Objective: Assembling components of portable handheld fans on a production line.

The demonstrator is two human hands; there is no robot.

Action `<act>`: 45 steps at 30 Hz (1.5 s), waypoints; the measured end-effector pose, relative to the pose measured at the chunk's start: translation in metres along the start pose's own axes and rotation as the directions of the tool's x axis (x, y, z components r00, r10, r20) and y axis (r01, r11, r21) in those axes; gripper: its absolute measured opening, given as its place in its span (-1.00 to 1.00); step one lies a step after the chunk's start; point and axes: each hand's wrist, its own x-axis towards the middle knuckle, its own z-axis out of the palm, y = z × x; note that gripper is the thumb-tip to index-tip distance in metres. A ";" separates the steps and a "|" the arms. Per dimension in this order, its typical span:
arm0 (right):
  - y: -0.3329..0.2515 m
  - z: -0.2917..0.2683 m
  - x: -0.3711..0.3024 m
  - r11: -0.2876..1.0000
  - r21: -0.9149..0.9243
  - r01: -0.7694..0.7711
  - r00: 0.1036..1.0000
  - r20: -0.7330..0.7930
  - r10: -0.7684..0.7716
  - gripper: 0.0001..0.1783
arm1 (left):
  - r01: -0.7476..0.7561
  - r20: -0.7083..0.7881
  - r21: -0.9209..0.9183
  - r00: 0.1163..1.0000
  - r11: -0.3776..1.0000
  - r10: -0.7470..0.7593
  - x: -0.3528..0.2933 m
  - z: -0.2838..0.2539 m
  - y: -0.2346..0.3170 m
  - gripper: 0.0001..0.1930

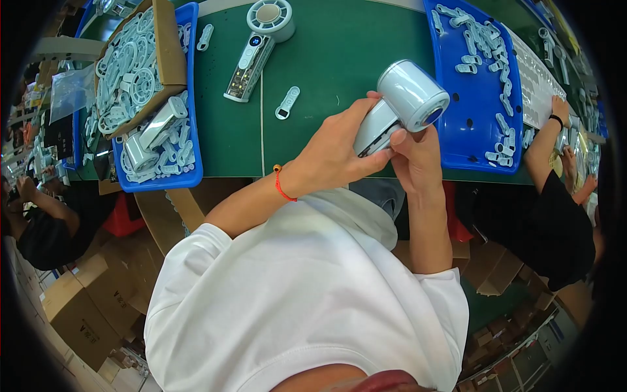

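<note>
Left hand (336, 147), right hand (419, 157) both closed on pale fan body (402, 103), 1 o'clock. Blue tray (459, 142) at 2, blue bin (196, 140) at 10: small pale parts (482, 40); carton (171, 49) at 10: rings (142, 85). Left forearm (251, 201) aims at 2, right forearm (429, 228) at 12.

Dark printed characters stand in two places on the brown cardboard (88, 307) at the lower left. On the handheld fan (247, 73) lying on the green table (228, 140), a small round blue screen (255, 40) shows a light mark, too small to read.
</note>
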 end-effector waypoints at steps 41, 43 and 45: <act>0.001 -0.025 -0.007 -0.140 -0.906 0.399 0.856 0.423 -0.297 -0.31 | -0.290 0.118 0.887 0.895 0.359 0.430 0.008 0.003 -0.009 -0.66; 0.004 -0.026 -0.010 -0.144 -0.907 0.395 0.851 0.420 -0.315 -0.32 | -0.291 0.126 0.900 0.888 0.326 0.443 0.007 0.006 -0.009 -0.68; 0.003 -0.026 -0.008 -0.099 -0.913 0.396 0.857 0.407 -0.318 -0.33 | -0.294 0.109 0.882 0.888 0.369 0.448 0.007 0.005 -0.012 -0.67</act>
